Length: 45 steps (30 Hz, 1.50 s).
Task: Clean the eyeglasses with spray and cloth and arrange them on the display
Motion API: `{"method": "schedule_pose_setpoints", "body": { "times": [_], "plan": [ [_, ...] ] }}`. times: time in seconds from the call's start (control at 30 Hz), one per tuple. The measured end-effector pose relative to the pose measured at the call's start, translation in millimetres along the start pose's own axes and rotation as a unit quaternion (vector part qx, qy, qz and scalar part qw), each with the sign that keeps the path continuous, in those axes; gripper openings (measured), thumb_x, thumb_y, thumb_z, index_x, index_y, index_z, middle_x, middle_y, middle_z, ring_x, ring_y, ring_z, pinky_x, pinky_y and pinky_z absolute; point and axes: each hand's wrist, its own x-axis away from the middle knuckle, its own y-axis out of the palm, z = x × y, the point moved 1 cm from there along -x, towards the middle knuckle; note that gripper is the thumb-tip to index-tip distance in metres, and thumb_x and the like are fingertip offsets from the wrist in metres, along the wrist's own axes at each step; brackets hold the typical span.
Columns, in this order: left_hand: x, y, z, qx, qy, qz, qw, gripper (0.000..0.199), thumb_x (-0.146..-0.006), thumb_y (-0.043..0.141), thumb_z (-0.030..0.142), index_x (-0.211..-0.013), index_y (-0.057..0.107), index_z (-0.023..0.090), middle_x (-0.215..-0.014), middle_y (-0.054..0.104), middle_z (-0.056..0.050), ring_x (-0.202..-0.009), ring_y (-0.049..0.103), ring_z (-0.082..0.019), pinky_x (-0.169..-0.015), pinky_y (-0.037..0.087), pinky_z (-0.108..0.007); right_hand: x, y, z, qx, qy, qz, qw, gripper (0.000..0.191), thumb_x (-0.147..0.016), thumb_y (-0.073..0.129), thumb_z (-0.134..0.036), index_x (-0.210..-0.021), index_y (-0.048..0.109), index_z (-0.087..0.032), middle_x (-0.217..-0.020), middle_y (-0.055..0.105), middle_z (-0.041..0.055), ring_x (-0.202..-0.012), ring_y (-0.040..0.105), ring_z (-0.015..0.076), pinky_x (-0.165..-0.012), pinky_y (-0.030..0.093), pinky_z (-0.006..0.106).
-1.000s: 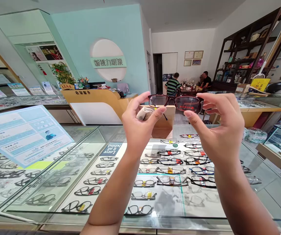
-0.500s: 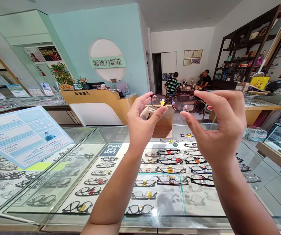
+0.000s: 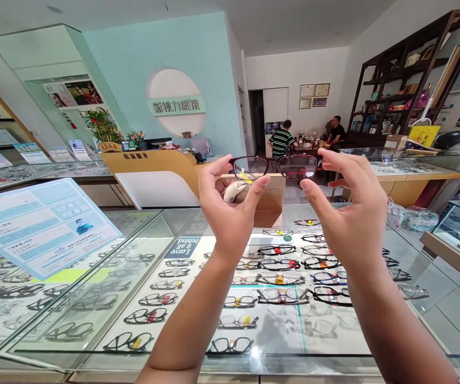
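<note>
A pair of eyeglasses with a dark reddish frame is held up above the glass counter, its lenses side by side and nearly level. Red lettering shows on the right-hand lens, and a yellow tag hangs behind the left-hand one. My left hand is closed on the left end of the frame and also has a folded cream cloth tucked in its fingers. At the other end, my right hand pinches the frame's edge between thumb and fingers.
Beneath my arms, a glass display case holds rows of eyeglasses with coloured tags. A blue-and-white leaflet lies at left. Behind the case stand a brown box and a reception desk. Two people sit at a table further back.
Both hands have shifted a little left with the eyeglasses. The frame has turned more squarely towards me, and the red lettering shows more clearly.
</note>
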Motion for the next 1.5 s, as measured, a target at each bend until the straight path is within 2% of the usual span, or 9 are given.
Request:
{"method": "schedule_pose_setpoints", "body": {
  "times": [0.23,0.43,0.63,0.73,0.8,0.93,1.13,1.37,1.5],
  "plan": [
    [6.3,-5.2,3.8,-0.071,0.031,0.011,0.997,0.072,-0.080,0.093,0.059,-0.134,0.062,0.025,-0.128,0.063,-0.010,-0.105,0.069,-0.023,-0.086,0.061,-0.037,1.2,-0.9,13.7,-0.015,0.038,-0.043,0.998,0.045,-0.100,0.070,-0.037,-0.145,0.070,-0.035,-0.133,0.079,0.0088,-0.118,0.076,0.0319,-0.091,0.067,0.052],
    [5.5,-6.7,0.3,-0.058,0.031,0.005,0.998,0.076,-0.080,0.092,0.064,-0.137,0.059,0.027,-0.132,0.062,-0.011,-0.109,0.069,-0.025,-0.090,0.061,-0.041,0.8,-1.8,11.7,-0.019,0.043,-0.049,0.998,0.044,-0.100,0.070,-0.035,-0.145,0.071,-0.035,-0.135,0.079,0.0077,-0.119,0.078,0.0322,-0.099,0.066,0.056],
    [4.6,-4.8,1.7,-0.022,0.033,0.000,0.999,0.071,-0.083,0.089,0.064,-0.136,0.059,0.027,-0.136,0.063,-0.011,-0.093,0.071,-0.019,-0.081,0.063,-0.038,2.1,2.3,10.3,-0.034,0.035,-0.046,0.998,0.047,-0.102,0.068,-0.033,-0.149,0.068,-0.033,-0.143,0.075,0.0097,-0.128,0.073,0.0336,-0.100,0.066,0.055],
    [3.2,-4.0,2.2,-0.022,0.036,0.010,0.999,0.073,-0.083,0.087,0.068,-0.136,0.059,0.026,-0.137,0.063,-0.012,-0.107,0.072,-0.024,-0.087,0.064,-0.039,3.2,2.3,5.5,-0.047,0.035,-0.042,0.997,0.043,-0.104,0.065,-0.034,-0.148,0.068,-0.034,-0.145,0.074,0.0085,-0.131,0.071,0.0323,-0.102,0.065,0.055],
    [1.4,-3.6,0.2,-0.016,0.013,-0.003,1.000,0.074,-0.083,0.086,0.069,-0.138,0.058,0.027,-0.138,0.063,-0.012,-0.115,0.071,-0.026,-0.091,0.063,-0.039,3.4,2.4,0.9,-0.063,0.042,-0.032,0.997,0.040,-0.106,0.063,-0.035,-0.145,0.070,-0.035,-0.145,0.073,0.0076,-0.131,0.071,0.0309,-0.104,0.064,0.055],
    [-2.4,-2.6,-7.5,0.006,-0.014,-0.023,1.000,0.077,-0.082,0.087,0.070,-0.139,0.059,0.027,-0.140,0.064,-0.013,-0.110,0.072,-0.023,-0.089,0.063,-0.036,2.8,6.4,-2.9,-0.096,0.060,0.000,0.994,0.034,-0.108,0.060,-0.040,-0.138,0.074,-0.035,-0.140,0.074,0.0083,-0.130,0.070,0.0300,-0.107,0.062,0.057],
    [-1.6,1.6,-15.3,-0.003,0.024,-0.006,1.000,0.078,-0.084,0.084,0.071,-0.145,0.056,0.032,-0.152,0.060,-0.014,-0.094,0.071,-0.019,-0.081,0.061,-0.036,2.9,15.1,6.7,-0.087,0.037,0.044,0.995,0.034,-0.112,0.051,-0.045,-0.133,0.075,-0.033,-0.129,0.076,0.0086,-0.122,0.073,0.0279,-0.103,0.064,0.054],
    [4.0,4.7,-16.8,-0.035,0.050,0.021,0.998,0.082,-0.081,0.087,0.070,-0.148,0.056,0.034,-0.158,0.057,-0.012,-0.088,0.070,-0.017,-0.079,0.060,-0.036,0.1,15.6,16.2,-0.132,0.060,0.043,0.989,0.032,-0.111,0.055,-0.048,-0.123,0.077,-0.029,-0.119,0.078,0.0086,-0.109,0.076,0.0256,-0.095,0.065,0.048],
    [4.6,4.6,-17.6,-0.003,0.047,0.021,0.999,0.078,-0.082,0.087,0.069,-0.146,0.057,0.035,-0.157,0.059,-0.012,-0.087,0.070,-0.017,-0.081,0.061,-0.037,-0.7,17.1,17.1,-0.149,0.069,0.028,0.986,0.034,-0.110,0.055,-0.052,-0.123,0.076,-0.029,-0.118,0.078,0.0086,-0.110,0.076,0.0258,-0.096,0.065,0.048]
  ]
}}
